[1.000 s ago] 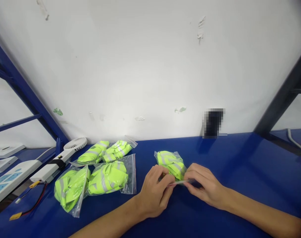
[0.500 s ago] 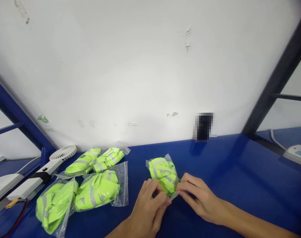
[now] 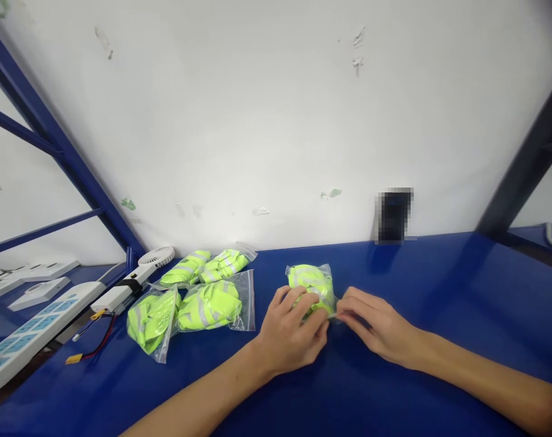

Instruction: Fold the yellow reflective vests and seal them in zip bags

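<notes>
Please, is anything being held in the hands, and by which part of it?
A clear bag with yellow-green material inside. The right hand pinches its near right corner; the left hand covers its near edge, grip unclear.

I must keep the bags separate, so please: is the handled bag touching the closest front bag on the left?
Apart. The head view shows blue table between the handled bag and the closest front bag at left.

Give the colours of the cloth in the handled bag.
The bagged cloth is yellow-green with pale grey bands; best seen in the head view.
</notes>
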Available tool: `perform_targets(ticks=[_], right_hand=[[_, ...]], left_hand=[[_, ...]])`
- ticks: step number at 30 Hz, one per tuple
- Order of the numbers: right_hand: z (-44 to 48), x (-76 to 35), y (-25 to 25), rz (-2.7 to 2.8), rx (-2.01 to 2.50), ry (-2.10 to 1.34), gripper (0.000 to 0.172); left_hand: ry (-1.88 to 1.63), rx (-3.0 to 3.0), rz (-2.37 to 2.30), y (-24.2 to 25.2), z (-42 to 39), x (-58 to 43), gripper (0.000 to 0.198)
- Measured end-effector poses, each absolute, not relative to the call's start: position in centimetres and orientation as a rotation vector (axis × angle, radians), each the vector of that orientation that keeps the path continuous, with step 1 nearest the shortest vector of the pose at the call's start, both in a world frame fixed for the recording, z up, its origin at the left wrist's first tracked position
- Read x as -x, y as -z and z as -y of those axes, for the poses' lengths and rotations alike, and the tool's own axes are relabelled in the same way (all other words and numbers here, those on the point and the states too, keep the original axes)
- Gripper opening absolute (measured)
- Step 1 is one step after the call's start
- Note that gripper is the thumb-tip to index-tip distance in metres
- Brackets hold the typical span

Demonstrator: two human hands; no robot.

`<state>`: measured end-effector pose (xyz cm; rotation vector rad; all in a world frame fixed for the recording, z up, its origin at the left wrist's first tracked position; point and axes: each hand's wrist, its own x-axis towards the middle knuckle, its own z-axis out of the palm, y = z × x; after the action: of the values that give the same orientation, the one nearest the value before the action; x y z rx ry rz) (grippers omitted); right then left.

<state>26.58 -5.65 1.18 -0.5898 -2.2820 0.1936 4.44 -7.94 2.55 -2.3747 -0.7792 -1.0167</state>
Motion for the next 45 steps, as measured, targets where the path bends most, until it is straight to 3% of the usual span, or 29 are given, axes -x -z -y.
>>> perform_targets(ticks=[13,17,23,30,36,39,45], right_hand=[[6.0,-26.4,-1.4,2.323,0.463,0.150,0.010],[5.7,-26.9,-1.4,2.388,0.413,0.311,0.016],[5.0,-27.5,-1.2,2.498,0.440,0.337,0.025],[4.9,-27.8,-0.8,2.419,0.518,0.234,0.019],[4.7,-28.0,-1.3,2.340,0.648,-0.172,0.021],[4.9,-27.8,-1.6,2.332,0.692,-0.277,0.019],[5.3,-27.2,-1.7,2.287,0.793,-0.474,0.016]], left_hand=[[1.078,2.413,0.696,-1.9,7.5,-3.9,0.014],[1.047,2.461,0.687,-2.1,7.7,-3.3,0.019],[1.169,2.391,0.809,-1.8,7.3,-3.4,0.011],[1.281,2.512,0.992,-2.2,7.6,-3.1,0.007],[1.408,2.478,0.888,-2.1,6.8,-2.1,0.014],[1.624,2.578,1.125,-2.0,6.7,-2.3,0.006],[2.031,2.812,1.832,-2.2,7.0,-2.9,0.018]])
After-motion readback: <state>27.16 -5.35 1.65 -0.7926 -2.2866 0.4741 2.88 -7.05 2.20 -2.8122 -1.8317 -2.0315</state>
